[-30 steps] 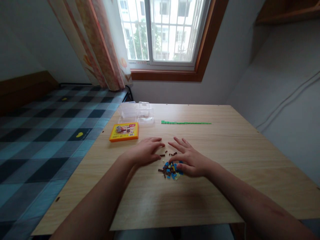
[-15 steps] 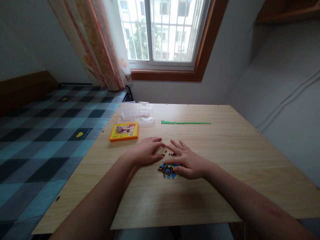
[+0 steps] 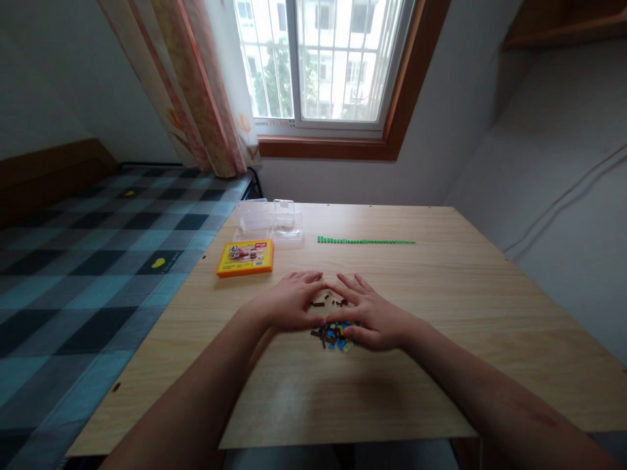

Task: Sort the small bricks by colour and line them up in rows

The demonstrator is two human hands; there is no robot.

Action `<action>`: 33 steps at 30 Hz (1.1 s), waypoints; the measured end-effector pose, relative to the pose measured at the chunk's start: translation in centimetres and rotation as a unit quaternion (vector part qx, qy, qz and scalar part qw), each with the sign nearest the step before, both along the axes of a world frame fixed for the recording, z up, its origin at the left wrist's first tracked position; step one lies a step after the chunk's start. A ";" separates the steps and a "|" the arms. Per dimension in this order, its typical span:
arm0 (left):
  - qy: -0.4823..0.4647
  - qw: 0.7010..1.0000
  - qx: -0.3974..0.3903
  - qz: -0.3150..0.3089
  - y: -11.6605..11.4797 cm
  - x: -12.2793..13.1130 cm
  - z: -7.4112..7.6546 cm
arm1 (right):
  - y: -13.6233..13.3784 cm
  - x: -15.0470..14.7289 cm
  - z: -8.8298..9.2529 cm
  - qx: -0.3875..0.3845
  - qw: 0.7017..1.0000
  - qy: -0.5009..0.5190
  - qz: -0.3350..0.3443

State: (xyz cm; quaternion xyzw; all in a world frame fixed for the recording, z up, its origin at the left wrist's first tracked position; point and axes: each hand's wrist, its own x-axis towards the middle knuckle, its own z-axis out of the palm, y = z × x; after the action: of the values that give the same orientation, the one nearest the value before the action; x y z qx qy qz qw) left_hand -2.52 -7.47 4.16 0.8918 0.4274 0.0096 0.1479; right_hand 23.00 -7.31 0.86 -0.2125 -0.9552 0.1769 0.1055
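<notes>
A small heap of tiny brown, blue and yellowish bricks lies on the wooden table in front of me. My left hand rests palm down at the heap's left, fingers stretched out and close together. My right hand lies flat at the heap's right, fingers spread, partly covering it. The fingertips of the two hands nearly meet above a few loose brown bricks. Neither hand holds anything that I can see.
A long row of green bricks lies farther back on the table. An orange box and a clear plastic case sit at the back left. A bed with a checked cover adjoins the table's left edge.
My two hands have drawn closer together over the heap, the right hand sliding left so that more of the blue bricks are covered.
</notes>
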 end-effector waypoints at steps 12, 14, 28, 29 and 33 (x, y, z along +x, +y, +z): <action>0.010 1.000 -0.008 0.015 0.4 -0.6 -0.3 | 0.0 0.4 0.2 0.004 0.999 0.008 -0.035; 0.010 1.000 -0.008 0.016 0.3 -0.5 -0.2 | 0.0 0.4 0.2 0.005 0.999 0.010 -0.039; 0.011 0.999 -0.039 0.026 0.5 -0.8 0.4 | 0.4 0.6 -1.0 0.019 0.997 0.028 -0.076; 0.008 0.999 -0.040 0.027 0.5 -0.8 0.4 | 0.3 0.5 -1.0 0.020 0.997 0.023 -0.072; 0.001 0.999 -0.040 0.030 0.5 -0.8 0.3 | 0.3 0.3 -0.9 0.028 0.996 0.022 -0.078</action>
State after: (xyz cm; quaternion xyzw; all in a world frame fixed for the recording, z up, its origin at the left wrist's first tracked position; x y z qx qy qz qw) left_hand -3.33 -7.01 4.49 0.8720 0.4540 -0.0045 0.1829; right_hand 23.30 -7.00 -0.03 -0.2797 -0.9377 0.1461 0.1454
